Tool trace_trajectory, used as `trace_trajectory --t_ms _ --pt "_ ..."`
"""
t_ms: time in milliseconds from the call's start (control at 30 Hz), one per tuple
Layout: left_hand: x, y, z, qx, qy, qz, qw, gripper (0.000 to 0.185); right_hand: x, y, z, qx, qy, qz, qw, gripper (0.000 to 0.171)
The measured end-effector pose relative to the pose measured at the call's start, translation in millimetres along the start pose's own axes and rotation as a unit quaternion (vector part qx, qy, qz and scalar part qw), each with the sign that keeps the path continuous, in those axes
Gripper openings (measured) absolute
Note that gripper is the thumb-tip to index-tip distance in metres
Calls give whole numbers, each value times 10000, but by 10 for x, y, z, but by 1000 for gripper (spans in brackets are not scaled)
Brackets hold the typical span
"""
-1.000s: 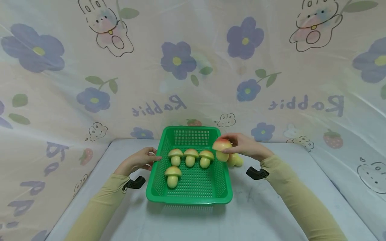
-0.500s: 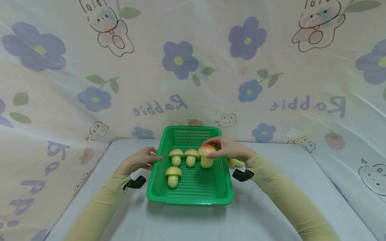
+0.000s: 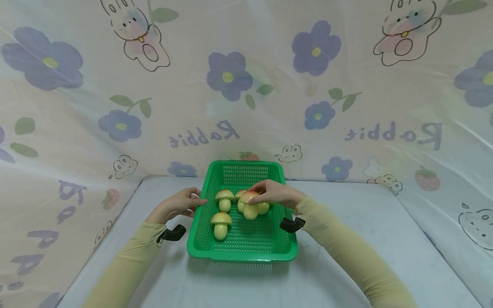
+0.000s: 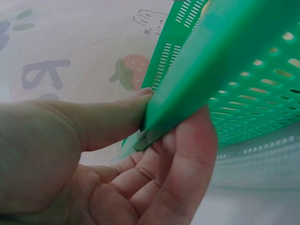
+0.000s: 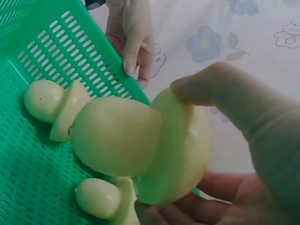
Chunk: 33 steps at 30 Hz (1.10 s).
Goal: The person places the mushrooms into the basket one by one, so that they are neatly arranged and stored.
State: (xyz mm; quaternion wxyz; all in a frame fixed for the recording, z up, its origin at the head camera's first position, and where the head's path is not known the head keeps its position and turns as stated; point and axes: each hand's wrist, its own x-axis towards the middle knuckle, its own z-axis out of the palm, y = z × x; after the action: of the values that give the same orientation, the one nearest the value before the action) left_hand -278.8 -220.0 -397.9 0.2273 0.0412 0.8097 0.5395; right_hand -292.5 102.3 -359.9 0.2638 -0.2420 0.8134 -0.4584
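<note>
My left hand (image 3: 177, 206) pinches the left rim of a green plastic basket (image 3: 242, 257) between thumb and fingers; the left wrist view shows the thumb (image 4: 117, 117) on top of the rim. Over the inside of the basket, my right hand (image 3: 278, 193) grips a toy mushroom (image 3: 250, 211) by its reddish-yellow cap, its pale stem pointing toward the front. Behind the held one, other mushrooms in the back row are partly covered. A mushroom (image 3: 225, 202) at the back left and another mushroom (image 3: 221, 226) in front of it lie in plain sight.
A white-covered table (image 3: 346, 239) surrounds the basket. Behind it hangs a pale cloth (image 3: 269, 124) printed with flowers and rabbits. Black wrist cameras sit on both sleeves, the right camera (image 3: 292, 224) above the basket's right rim.
My right hand has carried the mushroom left from the basket's right rim to over its middle. A mushroom seen outside the right rim is now hidden behind the arm. My left hand has stayed put.
</note>
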Motion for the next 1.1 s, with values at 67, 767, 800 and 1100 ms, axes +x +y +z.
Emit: trace_trajectory --t_ms 67,767,800,1100 --pt "-3 6 5 2 7 -8 10000 37 33 12 20 34 -97 26 9999 47" --pt "-18 25 8 105 25 50 9999 34 250 45 280 -1125 -294 525 9918 45" --pt "-19 25 7 112 21 55 9999 35 258 50 292 -1186 -301 552 9910 44" --pt "-5 14 20 94 14 24 10000 38 285 118 394 -1318 -625 580 9876 31"
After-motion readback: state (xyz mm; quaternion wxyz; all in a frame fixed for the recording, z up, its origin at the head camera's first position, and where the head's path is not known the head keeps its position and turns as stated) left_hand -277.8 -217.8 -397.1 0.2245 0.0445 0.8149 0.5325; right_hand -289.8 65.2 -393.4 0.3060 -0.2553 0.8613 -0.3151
